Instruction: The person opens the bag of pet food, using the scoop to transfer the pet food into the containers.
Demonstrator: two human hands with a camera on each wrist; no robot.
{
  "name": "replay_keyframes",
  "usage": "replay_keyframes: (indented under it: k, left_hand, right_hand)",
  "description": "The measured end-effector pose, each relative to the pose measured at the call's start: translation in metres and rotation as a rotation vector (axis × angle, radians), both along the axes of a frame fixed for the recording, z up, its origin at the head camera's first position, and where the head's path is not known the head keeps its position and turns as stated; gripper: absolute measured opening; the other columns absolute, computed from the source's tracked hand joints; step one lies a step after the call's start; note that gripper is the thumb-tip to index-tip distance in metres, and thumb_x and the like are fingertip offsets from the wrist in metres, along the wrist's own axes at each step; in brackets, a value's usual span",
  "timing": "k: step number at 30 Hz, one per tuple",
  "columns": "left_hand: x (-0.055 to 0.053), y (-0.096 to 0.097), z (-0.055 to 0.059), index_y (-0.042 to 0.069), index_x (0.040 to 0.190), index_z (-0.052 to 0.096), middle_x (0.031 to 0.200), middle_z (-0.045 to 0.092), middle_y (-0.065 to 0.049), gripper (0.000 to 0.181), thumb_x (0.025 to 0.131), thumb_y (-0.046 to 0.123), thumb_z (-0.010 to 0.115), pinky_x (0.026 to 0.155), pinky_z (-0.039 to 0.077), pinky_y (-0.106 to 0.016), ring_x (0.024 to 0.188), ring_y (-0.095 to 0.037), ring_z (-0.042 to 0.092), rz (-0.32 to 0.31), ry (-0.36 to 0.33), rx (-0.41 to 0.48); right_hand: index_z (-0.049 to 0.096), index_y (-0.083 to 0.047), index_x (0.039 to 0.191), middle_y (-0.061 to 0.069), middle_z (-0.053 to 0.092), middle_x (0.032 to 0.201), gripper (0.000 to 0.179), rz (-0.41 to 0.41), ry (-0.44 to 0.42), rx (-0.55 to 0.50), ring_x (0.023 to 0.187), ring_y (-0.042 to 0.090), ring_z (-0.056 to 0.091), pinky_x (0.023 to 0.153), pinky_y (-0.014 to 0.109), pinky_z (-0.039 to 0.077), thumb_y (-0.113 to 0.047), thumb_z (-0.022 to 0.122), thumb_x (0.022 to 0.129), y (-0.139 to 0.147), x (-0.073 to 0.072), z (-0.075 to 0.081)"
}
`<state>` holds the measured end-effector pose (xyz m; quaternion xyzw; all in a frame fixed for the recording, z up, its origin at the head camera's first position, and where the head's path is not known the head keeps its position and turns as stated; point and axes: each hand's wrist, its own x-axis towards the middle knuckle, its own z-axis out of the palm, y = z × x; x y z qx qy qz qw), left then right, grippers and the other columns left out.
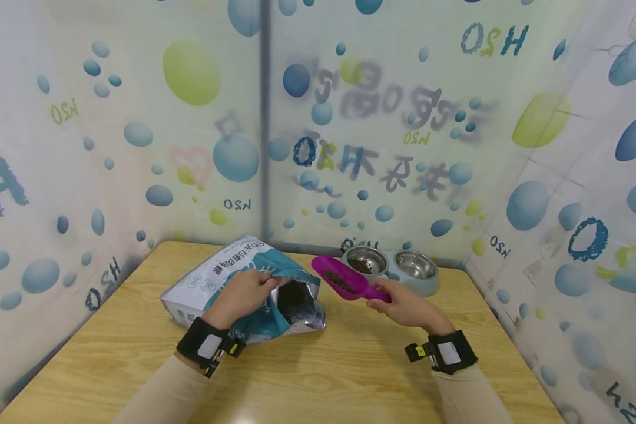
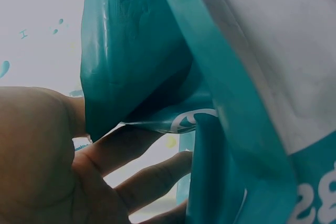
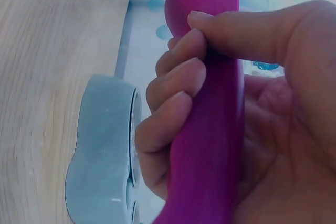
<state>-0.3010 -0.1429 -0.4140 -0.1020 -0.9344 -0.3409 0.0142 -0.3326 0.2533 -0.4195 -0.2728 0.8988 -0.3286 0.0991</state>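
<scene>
- Head view: while L hand (image 1: 246, 294) pinches the upper lip of a teal-and-white, foil-lined plastic bag (image 1: 259, 256), its mouth gaping to the R, R hand (image 1: 405, 303) holds a magenta plastic scoop (image 1: 361, 288) up over the light wood-grain table (image 1: 323, 383), b/w bag & bowls.
- Same view: scoop carries small brown pellets (image 1: 339, 281); pale blue-gray double-bowl stand (image 1: 429, 287) sits at table's far side, w/ more pellets in its L round steel bowl (image 1: 363, 266).
- L wrist view: bag edge b/w thumb & index; thumb tip hidden behind teal plastic; other visible fingers spread apart under the fold.
- R wrist view: fingers curled tight round scoop's handle, thumb pressed on top, tip close to index; stand on table just past the knuckles.
</scene>
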Motion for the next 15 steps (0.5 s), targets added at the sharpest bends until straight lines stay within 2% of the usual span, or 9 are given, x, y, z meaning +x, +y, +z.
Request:
replay_keyframes:
  k: [2,4,8,9,11,12,13,15]
  left_hand:
    - [0.0,0.0,0.0,0.008,0.127,0.084,0.064,0.034,0.006,0.037,0.122,0.035,0.06,0.055,0.03,-0.026,0.055,-0.012,0.036,0.0,0.001,0.003]
    - [0.0,-0.001,0.0,0.009,0.117,0.084,0.064,0.034,0.006,0.036,0.122,0.035,0.06,0.055,0.03,-0.026,0.055,-0.012,0.036,0.004,0.004,0.007]
    - [0.0,-0.001,-0.001,0.009,0.088,0.074,0.065,0.033,0.006,0.045,0.122,0.035,0.06,0.055,0.03,-0.026,0.055,-0.012,0.037,0.012,0.01,0.009]
    - [0.0,-0.001,-0.002,0.009,0.088,0.075,0.064,0.033,0.006,0.045,0.122,0.035,0.06,0.055,0.03,-0.026,0.055,-0.012,0.037,0.011,0.011,0.011]
    - [-0.001,-0.001,-0.002,0.005,0.102,0.084,0.064,0.033,0.006,0.044,0.122,0.035,0.06,0.055,0.03,-0.026,0.055,-0.012,0.035,0.005,0.009,0.013]
    - [-0.001,-0.001,-0.002,0.003,0.115,0.087,0.063,0.033,0.006,0.043,0.122,0.035,0.06,0.055,0.03,-0.026,0.055,-0.011,0.034,0.003,0.009,0.014]
    - [-0.001,-0.001,-0.002,0.003,0.124,0.087,0.063,0.032,0.006,0.042,0.122,0.035,0.06,0.055,0.03,-0.026,0.054,-0.011,0.034,0.0,0.008,0.014]
    - [0.0,-0.002,-0.002,0.003,0.133,0.085,0.063,0.032,0.006,0.041,0.122,0.035,0.06,0.054,0.029,-0.026,0.054,-0.011,0.033,0.001,0.008,0.014]
  right_hand:
    - [0.07,-0.003,0.132,0.0,0.064,0.093,0.023,-0.017,0.009,-0.001,0.075,0.012,0.053,0.067,0.027,0.044,-0.021,0.07,0.118,0.002,-0.002,-0.001]
    - [0.069,-0.001,0.132,0.001,0.065,0.094,0.025,-0.037,0.017,-0.003,0.077,0.012,0.054,0.068,0.028,0.044,-0.022,0.07,0.119,0.005,-0.004,-0.002]
    - [0.069,0.0,0.129,0.002,0.065,0.095,0.024,-0.102,0.015,-0.012,0.077,0.013,0.053,0.067,0.027,0.044,-0.022,0.07,0.118,0.01,-0.009,-0.003]
    - [0.069,0.0,0.126,0.002,0.064,0.094,0.022,-0.121,0.013,-0.017,0.076,0.014,0.052,0.067,0.027,0.043,-0.021,0.071,0.118,0.012,-0.011,-0.003]
    - [0.069,0.001,0.122,0.002,0.06,0.091,0.019,-0.14,0.017,-0.026,0.073,0.013,0.049,0.064,0.027,0.04,-0.017,0.07,0.117,0.016,-0.013,-0.003]
    - [0.069,0.001,0.118,0.001,0.059,0.088,0.017,-0.153,0.028,-0.024,0.071,0.013,0.048,0.063,0.027,0.039,-0.016,0.071,0.117,0.018,-0.014,-0.003]
    - [0.07,0.001,0.116,0.0,0.057,0.086,0.016,-0.165,0.041,-0.018,0.07,0.013,0.047,0.062,0.026,0.039,-0.015,0.071,0.116,0.02,-0.015,-0.002]
    - [0.07,0.002,0.113,-0.001,0.054,0.082,0.016,-0.18,0.077,-0.001,0.067,0.011,0.046,0.06,0.026,0.038,-0.014,0.073,0.115,0.024,-0.018,0.0]
